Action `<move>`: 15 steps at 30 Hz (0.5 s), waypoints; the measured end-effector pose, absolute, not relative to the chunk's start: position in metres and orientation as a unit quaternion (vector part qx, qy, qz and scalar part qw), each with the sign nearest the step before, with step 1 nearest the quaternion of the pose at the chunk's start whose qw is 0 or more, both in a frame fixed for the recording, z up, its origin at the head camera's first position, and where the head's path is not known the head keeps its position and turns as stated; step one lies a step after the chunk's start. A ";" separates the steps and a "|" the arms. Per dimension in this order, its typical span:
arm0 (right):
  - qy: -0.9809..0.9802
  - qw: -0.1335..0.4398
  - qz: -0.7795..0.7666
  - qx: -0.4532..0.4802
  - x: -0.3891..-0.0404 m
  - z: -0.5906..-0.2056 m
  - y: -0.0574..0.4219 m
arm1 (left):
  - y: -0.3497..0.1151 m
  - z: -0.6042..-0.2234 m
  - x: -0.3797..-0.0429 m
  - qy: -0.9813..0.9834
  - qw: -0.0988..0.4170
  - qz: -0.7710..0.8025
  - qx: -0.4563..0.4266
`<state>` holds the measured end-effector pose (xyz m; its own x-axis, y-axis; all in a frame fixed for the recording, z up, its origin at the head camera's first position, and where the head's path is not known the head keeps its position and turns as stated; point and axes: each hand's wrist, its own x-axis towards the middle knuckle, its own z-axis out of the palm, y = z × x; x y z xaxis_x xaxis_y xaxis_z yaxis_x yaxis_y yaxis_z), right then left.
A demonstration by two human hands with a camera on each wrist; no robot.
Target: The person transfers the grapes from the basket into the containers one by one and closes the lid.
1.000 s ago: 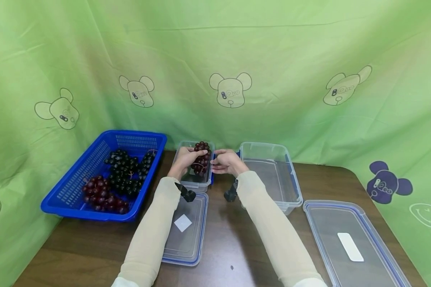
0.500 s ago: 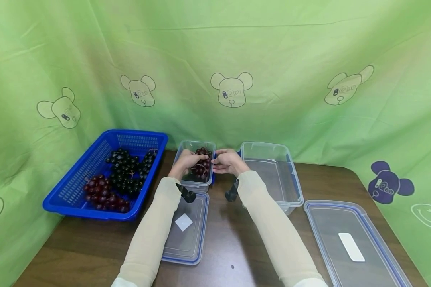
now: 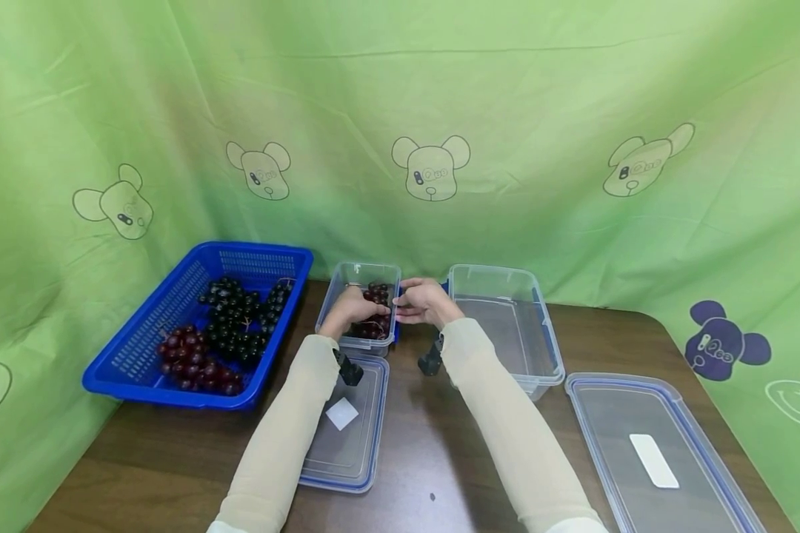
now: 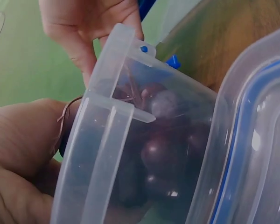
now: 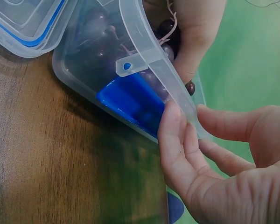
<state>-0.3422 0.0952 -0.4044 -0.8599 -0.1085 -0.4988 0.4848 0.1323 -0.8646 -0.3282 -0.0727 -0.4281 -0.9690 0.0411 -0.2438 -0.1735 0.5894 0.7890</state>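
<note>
1. The fingers of my left hand (image 3: 350, 306) hold the grapes (image 3: 377, 293) inside the tub (image 3: 373, 271).
2. The grapes lie to that hand's right, long axis running front to back.
3. My right hand (image 3: 425, 300), just beyond them, pinches the tub's right rim.

Outlined bear heads (image 3: 431, 169) and a purple bear head (image 3: 721, 345) on the green curtain (image 3: 347, 89) bore characters that I could not read; a smiling face (image 3: 798, 402) was printed near the latter. White labels (image 3: 653, 460) on the small lid (image 3: 356, 459) and large lid (image 3: 623, 407) showed me no legible text.
</note>
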 end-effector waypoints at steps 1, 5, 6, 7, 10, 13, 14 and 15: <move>0.717 0.230 -0.645 0.131 -0.342 -0.405 0.095 | -0.072 -0.427 -0.327 0.892 0.117 0.436 -0.036; 0.719 0.229 -0.643 0.132 -0.342 -0.406 0.096 | -0.070 -0.424 -0.325 0.919 0.123 0.374 -0.027; 0.718 0.230 -0.643 0.132 -0.342 -0.406 0.096 | -0.069 -0.423 -0.324 0.924 0.126 0.361 -0.024; 0.718 0.231 -0.643 0.132 -0.342 -0.406 0.096 | -0.069 -0.423 -0.324 0.927 0.130 0.352 -0.022; 0.718 0.231 -0.643 0.131 -0.342 -0.405 0.096 | -0.069 -0.422 -0.324 0.930 0.139 0.339 -0.014; 0.721 0.230 -0.640 0.130 -0.342 -0.404 0.096 | -0.071 -0.422 -0.324 0.927 0.143 0.347 -0.001; 0.721 0.230 -0.640 0.130 -0.342 -0.403 0.095 | -0.073 -0.422 -0.324 0.925 0.144 0.352 0.004; 0.722 0.231 -0.640 0.130 -0.341 -0.403 0.095 | -0.075 -0.422 -0.323 0.922 0.145 0.358 0.007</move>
